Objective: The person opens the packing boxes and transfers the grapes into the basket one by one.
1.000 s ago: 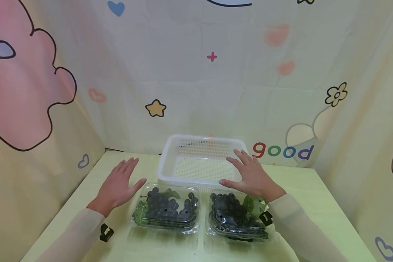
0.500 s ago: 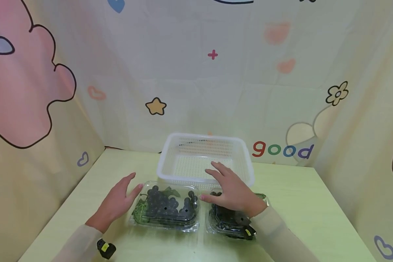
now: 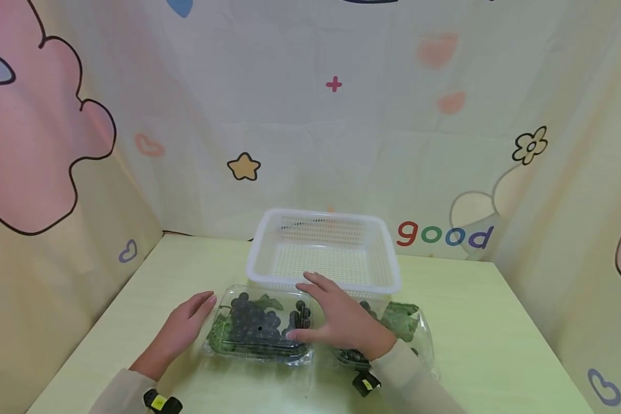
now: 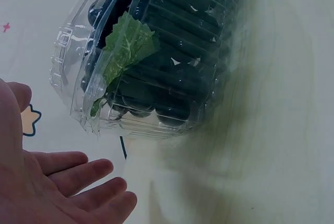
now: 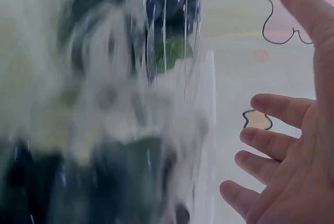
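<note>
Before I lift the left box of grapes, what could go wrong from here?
Your right grip partly hides the second grape box, so that wrist might knock it unseen. The white basket sits close behind the left grape box, so a forward lift could bump its rim. Squeezing that clear box too hard might bend it.

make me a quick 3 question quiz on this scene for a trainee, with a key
1. Count: how many clear plastic boxes of dark round grapes stand on the pale yellow table?
2. True or false: in the head view, the white rectangular perforated plastic basket stands behind the boxes.
3. Fill in: in the head view, the ____ covers part of the right-hand box.

Key: 1. two; 2. true; 3. bare right hand.
</note>
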Tool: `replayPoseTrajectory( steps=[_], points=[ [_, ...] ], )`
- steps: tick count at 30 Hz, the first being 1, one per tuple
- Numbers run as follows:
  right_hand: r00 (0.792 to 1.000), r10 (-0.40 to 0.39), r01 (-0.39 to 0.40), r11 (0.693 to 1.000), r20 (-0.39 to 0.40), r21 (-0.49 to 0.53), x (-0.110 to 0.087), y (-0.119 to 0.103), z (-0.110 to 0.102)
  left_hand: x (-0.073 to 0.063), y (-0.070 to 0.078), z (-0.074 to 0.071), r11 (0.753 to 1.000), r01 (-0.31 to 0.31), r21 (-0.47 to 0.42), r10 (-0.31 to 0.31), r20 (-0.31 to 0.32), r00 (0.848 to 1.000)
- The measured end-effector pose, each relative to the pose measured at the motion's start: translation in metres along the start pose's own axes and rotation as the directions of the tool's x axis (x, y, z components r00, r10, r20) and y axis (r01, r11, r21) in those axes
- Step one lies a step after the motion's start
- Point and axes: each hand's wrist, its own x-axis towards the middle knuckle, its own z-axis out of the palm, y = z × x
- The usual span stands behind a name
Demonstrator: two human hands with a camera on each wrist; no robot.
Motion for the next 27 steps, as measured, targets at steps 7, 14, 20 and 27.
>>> replayPoseTrajectory(
  steps=[7,14,20,27],
  points=[
    [0.998,-0.033,0.03,0.998,0.049,0.052,0.004,-0.017,0.019,0.0,-0.005,0.002,0.968,0.066,-0.242,-0.05,0.073,0.996],
    [0.993,-0.121,0.121,0.992,0.01,-0.029,0.01,-0.034,0.041,0.0,-0.013,0.002,0.937,0.114,-0.331,-0.072,0.135,0.988],
    [0.982,-0.185,0.178,0.974,-0.038,-0.137,0.015,-0.045,0.056,0.0,-0.022,-0.001,0.918,0.101,-0.383,-0.034,0.179,0.983],
    [0.967,-0.233,0.202,0.946,-0.101,-0.252,0.023,-0.052,0.07,0.001,-0.03,-0.005,0.893,0.078,-0.443,0.04,0.251,0.967]
  ],
)
